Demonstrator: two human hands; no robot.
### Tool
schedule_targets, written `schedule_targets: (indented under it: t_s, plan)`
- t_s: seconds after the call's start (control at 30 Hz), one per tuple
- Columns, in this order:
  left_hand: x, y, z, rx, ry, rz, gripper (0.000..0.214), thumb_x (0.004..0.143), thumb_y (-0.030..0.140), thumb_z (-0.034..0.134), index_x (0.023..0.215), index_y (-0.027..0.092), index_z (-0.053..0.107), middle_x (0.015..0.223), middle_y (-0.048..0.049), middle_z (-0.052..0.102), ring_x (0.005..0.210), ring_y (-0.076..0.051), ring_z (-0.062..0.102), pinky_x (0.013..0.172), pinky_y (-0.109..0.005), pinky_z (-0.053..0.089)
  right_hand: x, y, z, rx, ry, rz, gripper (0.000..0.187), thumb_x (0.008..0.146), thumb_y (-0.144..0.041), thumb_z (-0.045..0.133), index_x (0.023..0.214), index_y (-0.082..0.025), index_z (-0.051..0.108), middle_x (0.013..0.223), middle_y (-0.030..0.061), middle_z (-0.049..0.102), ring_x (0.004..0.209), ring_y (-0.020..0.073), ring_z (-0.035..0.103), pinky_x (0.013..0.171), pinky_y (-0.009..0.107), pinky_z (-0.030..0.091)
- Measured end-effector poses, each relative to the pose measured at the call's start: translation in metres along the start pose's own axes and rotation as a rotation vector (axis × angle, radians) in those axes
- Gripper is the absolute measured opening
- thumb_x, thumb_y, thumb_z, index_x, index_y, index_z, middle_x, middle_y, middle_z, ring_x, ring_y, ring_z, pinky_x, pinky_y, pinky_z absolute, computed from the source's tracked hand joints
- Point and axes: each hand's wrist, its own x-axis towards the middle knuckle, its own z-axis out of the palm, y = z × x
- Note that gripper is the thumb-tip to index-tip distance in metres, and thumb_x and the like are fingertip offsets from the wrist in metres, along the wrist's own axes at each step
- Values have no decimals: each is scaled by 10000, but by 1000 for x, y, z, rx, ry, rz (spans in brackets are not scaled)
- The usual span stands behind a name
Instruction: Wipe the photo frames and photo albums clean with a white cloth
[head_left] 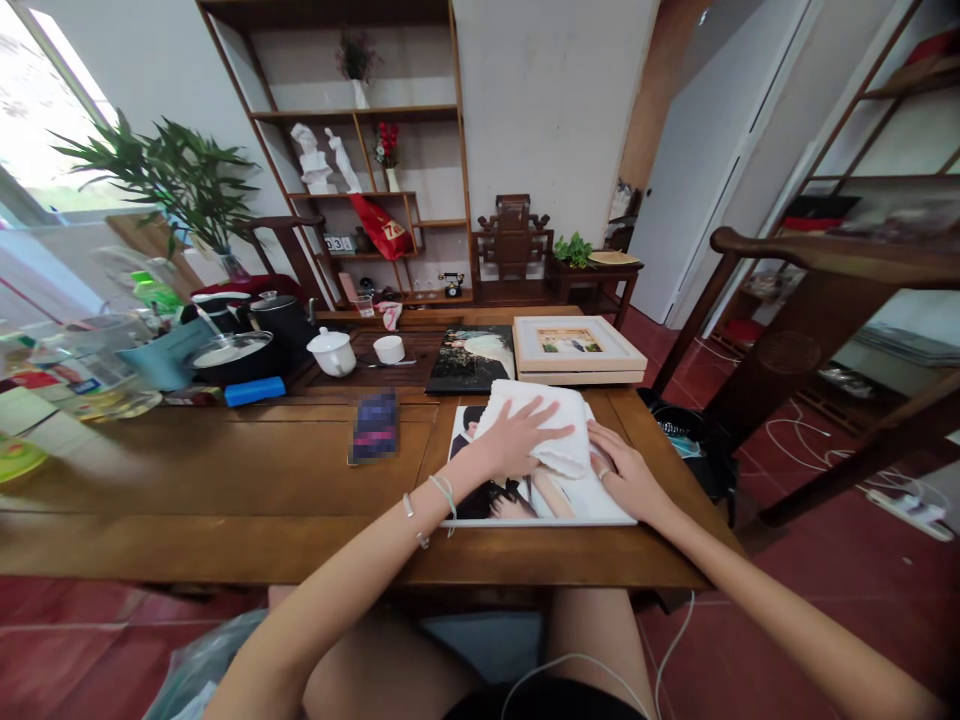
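The cloth [540, 425] and left hand [517, 440] hid most of the photo [480, 495]. The right hand [631, 480] seemed to have its fingertips tucked under the cloth. An object [373, 427] on the table [225, 480] was blurred past telling; the left edge cut off a green plate [16, 458].

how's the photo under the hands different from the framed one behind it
The near photo has no frame; the framed picture has a wide pale border. The near photo is partly covered by a white cloth, with the left hand flat on the cloth and the right hand on the photo; the framed picture is uncovered and untouched. Both lie flat on the wooden table.
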Motion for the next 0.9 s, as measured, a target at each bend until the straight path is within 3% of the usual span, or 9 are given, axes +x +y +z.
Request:
schedule_targets:
  t_s: [0.2,0.37,0.5,0.6,0.7,0.8,0.9]
  plan:
    - [-48,33,-3,-42,-32,80,811,756,126,535,1488,354,272,1609,-27,113,1465,-340,84,1096,-657,203,-1,5,0,32,-11,-16,468,808,-188,492,1259,-224,611,1374,93,564,1322,278,465,1121,527,351]
    - [-65,35,-7,-98,-39,119,801,757,116,508,1477,384,283,1602,9,142,1465,-306,128,1108,-616,231,-1,5,1,41,-4,-30,481,799,-179,481,1261,-228,608,1379,90,560,1319,273,471,1127,534,338]
    - [-40,18,-13,-191,-23,4,693,793,150,497,1445,347,370,1569,-14,266,1434,-287,251,1114,-543,272,0,0,-1,12,-18,-6,429,850,-244,464,1245,-168,614,1366,143,562,1318,287,470,1119,522,352]
    - [-7,0,-21,-315,37,-56,463,865,215,445,1315,231,553,1410,-56,526,1268,-258,502,1058,-382,387,0,-2,-2,10,-30,-14,405,859,-260,469,1225,-180,623,1349,136,574,1315,291,470,1112,525,357]
    - [28,-9,-28,-408,35,-59,406,924,308,384,1244,189,603,1292,-59,625,1137,-227,595,973,-295,445,0,0,-1,3,-16,-2,393,866,-280,476,1221,-194,622,1348,132,575,1299,292,487,1099,526,371]
    - [55,-4,-30,-344,5,-120,421,930,365,370,1273,227,572,1319,-45,606,1163,-238,576,976,-336,446,0,2,0,-9,-1,-10,395,873,-289,469,1225,-189,617,1352,137,569,1291,288,496,1106,515,364]
    - [68,10,-30,-271,-13,-182,412,908,379,395,1234,221,589,1284,-89,621,1191,-310,547,967,-474,445,-1,1,1,-34,6,-1,384,878,-297,458,1202,-183,629,1308,144,598,1246,298,534,1080,519,391]
